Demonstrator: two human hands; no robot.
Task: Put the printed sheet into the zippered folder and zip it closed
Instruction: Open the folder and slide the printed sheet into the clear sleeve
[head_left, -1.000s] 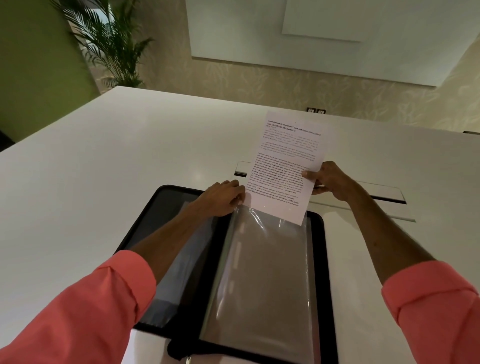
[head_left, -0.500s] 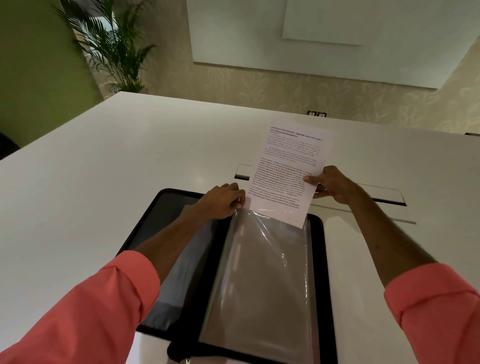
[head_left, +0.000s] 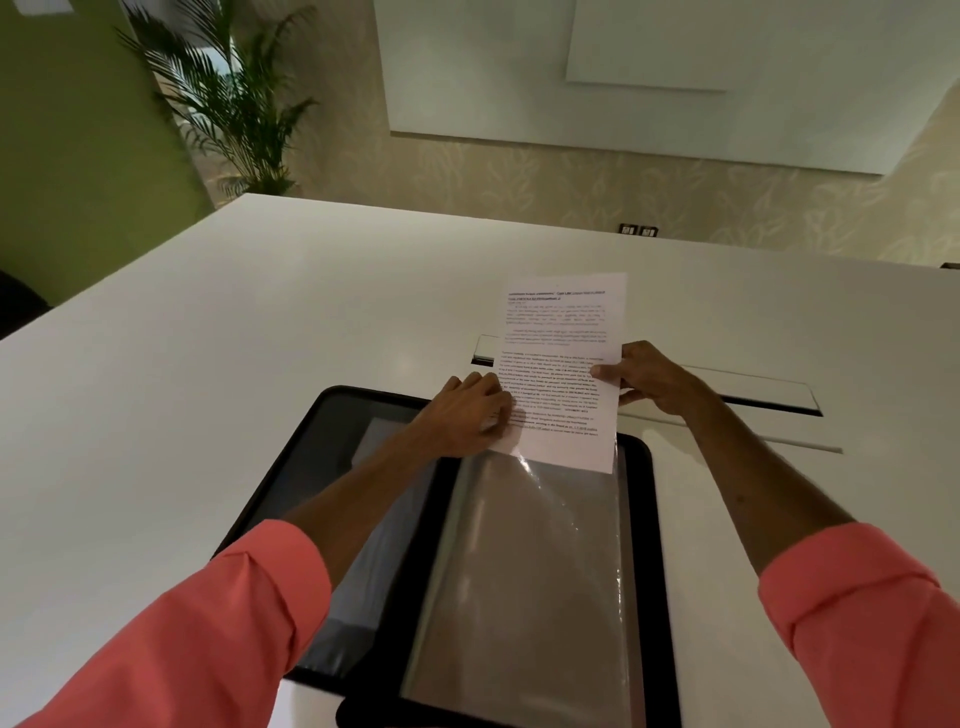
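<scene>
The black zippered folder (head_left: 640, 519) lies open on the white table, with clear plastic sleeves (head_left: 530, 582) on its right half. The printed sheet (head_left: 563, 332) stands at the sleeve's top edge, its lower end just inside the sleeve mouth. My right hand (head_left: 649, 382) pinches the sheet's right edge. My left hand (head_left: 467, 413) rests at the sleeve's top left corner, holding the plastic at the sheet's lower left corner.
A recessed cable slot with a raised flap (head_left: 753, 400) runs across the table (head_left: 208, 338) just behind the folder. A potted palm (head_left: 234, 98) stands beyond the table's far left corner. A whiteboard (head_left: 649, 78) hangs on the far wall.
The sheet has slid down, its lower end now inside the sleeve mouth. My right hand came down with it; my left hand stays at the sleeve corner.
</scene>
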